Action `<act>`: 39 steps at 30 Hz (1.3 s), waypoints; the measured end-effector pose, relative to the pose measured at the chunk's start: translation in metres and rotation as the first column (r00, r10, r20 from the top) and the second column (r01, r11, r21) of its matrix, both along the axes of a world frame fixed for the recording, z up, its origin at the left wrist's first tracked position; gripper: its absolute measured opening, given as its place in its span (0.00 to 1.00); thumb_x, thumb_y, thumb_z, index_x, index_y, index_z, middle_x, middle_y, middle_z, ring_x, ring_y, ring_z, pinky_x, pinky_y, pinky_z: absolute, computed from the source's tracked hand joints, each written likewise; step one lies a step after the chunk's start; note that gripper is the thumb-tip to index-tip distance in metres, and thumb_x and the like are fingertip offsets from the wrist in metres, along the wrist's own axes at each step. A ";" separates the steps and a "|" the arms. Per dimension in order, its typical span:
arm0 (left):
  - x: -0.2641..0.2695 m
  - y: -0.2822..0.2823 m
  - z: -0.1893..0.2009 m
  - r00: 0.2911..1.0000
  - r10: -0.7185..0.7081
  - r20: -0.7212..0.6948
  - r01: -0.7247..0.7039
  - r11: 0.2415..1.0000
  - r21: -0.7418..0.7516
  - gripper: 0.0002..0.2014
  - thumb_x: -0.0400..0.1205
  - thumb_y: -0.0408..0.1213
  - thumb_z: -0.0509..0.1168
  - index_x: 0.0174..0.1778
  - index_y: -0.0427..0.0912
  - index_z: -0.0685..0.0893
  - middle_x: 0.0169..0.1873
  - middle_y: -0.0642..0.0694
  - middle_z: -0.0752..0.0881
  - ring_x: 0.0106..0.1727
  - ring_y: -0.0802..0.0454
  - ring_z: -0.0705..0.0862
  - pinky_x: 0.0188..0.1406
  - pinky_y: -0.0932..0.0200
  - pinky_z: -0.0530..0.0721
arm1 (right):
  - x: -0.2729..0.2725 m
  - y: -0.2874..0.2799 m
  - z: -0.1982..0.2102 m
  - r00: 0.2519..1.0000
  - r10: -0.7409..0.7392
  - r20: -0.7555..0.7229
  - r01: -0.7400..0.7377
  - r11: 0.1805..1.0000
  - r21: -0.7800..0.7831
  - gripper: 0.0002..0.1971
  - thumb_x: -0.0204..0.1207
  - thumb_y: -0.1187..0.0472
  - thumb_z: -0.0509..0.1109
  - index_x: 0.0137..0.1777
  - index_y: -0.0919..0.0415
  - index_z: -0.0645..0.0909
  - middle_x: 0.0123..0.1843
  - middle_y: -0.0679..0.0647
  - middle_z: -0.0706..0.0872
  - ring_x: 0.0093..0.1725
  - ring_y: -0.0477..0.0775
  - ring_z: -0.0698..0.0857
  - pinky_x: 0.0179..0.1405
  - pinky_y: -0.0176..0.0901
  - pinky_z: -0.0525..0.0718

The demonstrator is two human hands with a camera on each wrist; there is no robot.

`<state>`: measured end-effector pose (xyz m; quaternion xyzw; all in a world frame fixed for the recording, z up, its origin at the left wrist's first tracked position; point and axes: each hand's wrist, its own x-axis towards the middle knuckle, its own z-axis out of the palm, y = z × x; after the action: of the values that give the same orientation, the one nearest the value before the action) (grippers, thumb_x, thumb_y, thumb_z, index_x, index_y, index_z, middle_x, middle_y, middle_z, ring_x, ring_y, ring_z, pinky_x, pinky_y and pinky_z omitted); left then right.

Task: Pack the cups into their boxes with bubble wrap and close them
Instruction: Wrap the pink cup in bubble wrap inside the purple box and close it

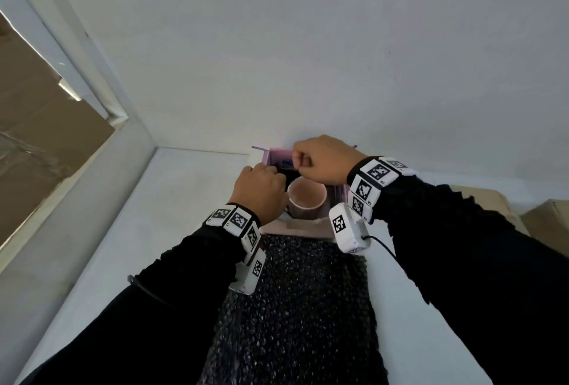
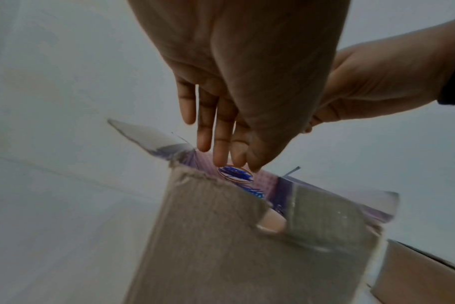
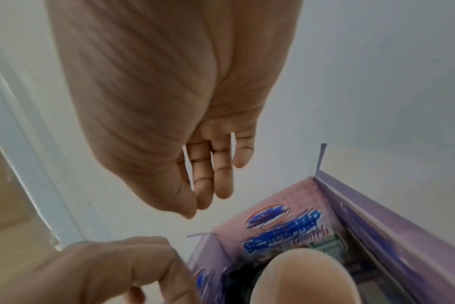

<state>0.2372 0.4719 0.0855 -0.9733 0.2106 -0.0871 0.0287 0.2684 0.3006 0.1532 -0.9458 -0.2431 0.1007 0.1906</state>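
While the pink cup (image 1: 307, 196) already sits upright inside the open purple box (image 1: 338, 196), just below and between both hands, no bubble wrap surrounds it that I can see and the flaps stand up, so I judge the packing barely begun: wrapping and closing are left. A dark sheet of bubble wrap (image 1: 295, 307) lies flat on the white bench (image 1: 138, 230), nearer the person than either grip. More brown cardboard boxes (image 1: 548, 215) wait well off beyond the right wrist.

Just above the cup's far rim, the right hand (image 1: 320, 159) hovers with fingers loosely curled, its grip holding nothing visible. At the box's left edge, the left hand (image 1: 261, 190) reaches down, fingers fairly straight toward the printed inner wall; whether they touch it I cannot tell.
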 end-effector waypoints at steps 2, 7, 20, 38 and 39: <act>-0.017 0.002 -0.007 0.997 -0.074 0.010 0.074 0.990 -0.116 0.10 0.76 0.45 0.64 0.37 0.42 0.84 0.37 0.44 0.83 0.43 0.41 0.82 0.36 0.52 0.76 | -0.026 0.002 0.001 0.999 0.018 0.033 -0.022 0.993 0.112 0.05 0.71 0.63 0.69 0.45 0.54 0.83 0.39 0.45 0.86 0.41 0.47 0.84 0.42 0.41 0.80; -0.069 0.012 -0.028 0.993 -0.104 0.050 0.113 0.964 -0.242 0.12 0.74 0.47 0.58 0.35 0.45 0.83 0.37 0.47 0.84 0.42 0.43 0.81 0.34 0.52 0.77 | -0.091 -0.004 -0.032 0.998 0.011 0.059 -0.022 0.981 0.192 0.05 0.70 0.59 0.71 0.40 0.47 0.79 0.31 0.43 0.82 0.32 0.39 0.80 0.33 0.36 0.77; -0.169 0.035 -0.086 0.861 0.179 -0.476 -0.185 0.982 0.035 0.31 0.74 0.67 0.62 0.68 0.54 0.70 0.65 0.49 0.75 0.67 0.46 0.76 0.64 0.48 0.74 | -0.200 -0.015 -0.166 0.980 -0.200 -0.009 0.181 0.905 -0.385 0.34 0.68 0.33 0.70 0.71 0.45 0.70 0.67 0.52 0.75 0.68 0.60 0.71 0.64 0.57 0.71; -0.147 0.014 -0.035 0.956 0.042 -0.290 -0.253 0.615 -0.747 0.08 0.84 0.44 0.63 0.45 0.43 0.73 0.31 0.47 0.84 0.34 0.48 0.82 0.34 0.54 0.74 | -0.169 -0.026 -0.082 0.904 -0.395 0.166 0.215 0.754 0.620 0.10 0.79 0.60 0.61 0.51 0.52 0.83 0.50 0.47 0.85 0.51 0.49 0.83 0.55 0.57 0.82; -0.146 0.010 -0.027 0.962 0.045 -0.270 -0.249 0.556 -0.793 0.08 0.84 0.41 0.64 0.44 0.43 0.72 0.29 0.49 0.83 0.32 0.53 0.82 0.33 0.57 0.73 | -0.171 -0.025 -0.078 0.913 -0.379 0.152 0.207 0.750 0.629 0.09 0.79 0.51 0.63 0.51 0.51 0.82 0.49 0.47 0.84 0.51 0.49 0.83 0.54 0.56 0.82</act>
<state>0.0911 0.4816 0.0586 -0.8924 0.0652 -0.0646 -0.4418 0.0975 0.2756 0.0756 -0.8671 -0.1330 -0.1425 0.4585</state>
